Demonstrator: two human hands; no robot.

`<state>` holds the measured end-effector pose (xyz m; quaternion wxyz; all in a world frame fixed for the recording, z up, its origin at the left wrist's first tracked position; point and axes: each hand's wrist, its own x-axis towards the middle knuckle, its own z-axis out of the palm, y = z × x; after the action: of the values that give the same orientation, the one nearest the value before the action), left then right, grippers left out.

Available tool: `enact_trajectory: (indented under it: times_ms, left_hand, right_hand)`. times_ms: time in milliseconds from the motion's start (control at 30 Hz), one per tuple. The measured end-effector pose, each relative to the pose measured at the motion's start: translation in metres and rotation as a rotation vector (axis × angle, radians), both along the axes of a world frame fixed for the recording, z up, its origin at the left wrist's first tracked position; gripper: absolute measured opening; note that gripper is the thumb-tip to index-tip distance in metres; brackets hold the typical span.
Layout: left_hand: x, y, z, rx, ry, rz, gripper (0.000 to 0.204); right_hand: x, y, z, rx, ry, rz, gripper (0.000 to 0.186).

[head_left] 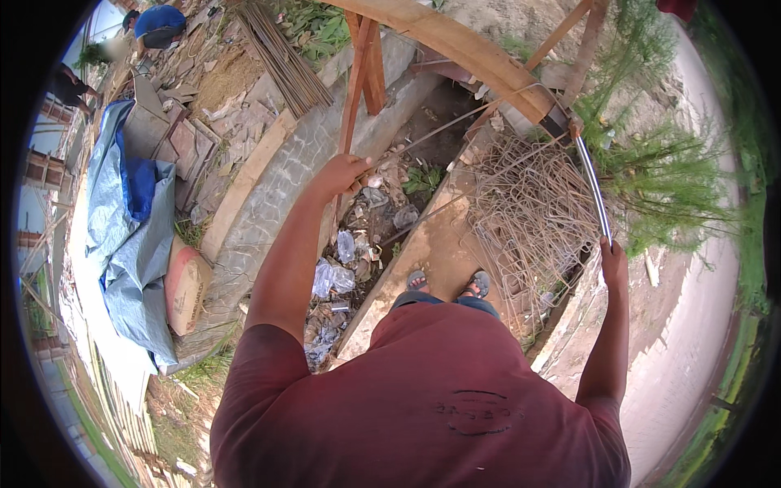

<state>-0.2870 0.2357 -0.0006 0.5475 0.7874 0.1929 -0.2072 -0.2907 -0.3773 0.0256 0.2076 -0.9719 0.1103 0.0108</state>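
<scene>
My left hand (342, 176) is closed round the near end of a thin steel rod (439, 130), which slants up and right to the end of a wooden beam (455, 45). My right hand (614, 259) grips the lower end of a shiny metal pipe handle (591, 185). The pipe's far end meets a small fitting (574, 126) at the beam's dark-capped end, close to the rod. Below the beam lies a tangled heap of bent thin steel rods (529, 203). Where the rod meets the fitting is too small to make out.
My sandalled feet (477, 283) stand on a narrow concrete ledge. Left of it runs a ditch with plastic litter (333, 276). Wooden posts (358, 81) hold up the beam. Further left are a blue tarpaulin (130, 244), a paper sack (187, 289) and a stooping person (159, 24).
</scene>
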Motion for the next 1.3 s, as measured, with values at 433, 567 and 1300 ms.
enact_trajectory:
  times_ms: [433, 567, 1300]
  left_hand:
    - [-0.021, 0.013, -0.034, 0.312, -0.25, -0.021, 0.028]
    - [-0.02, 0.009, -0.034, 0.335, -0.245, -0.014, 0.03]
    - [-0.131, -0.091, -0.024, -0.218, -0.142, 0.106, 0.022]
  right_hand:
    - [0.031, -0.01, 0.055, 0.223, 0.346, -0.132, 0.049]
    - [-0.001, 0.01, 0.001, -0.051, 0.017, 0.015, 0.058]
    - [-0.02, 0.011, -0.014, 0.311, -0.331, -0.11, 0.03]
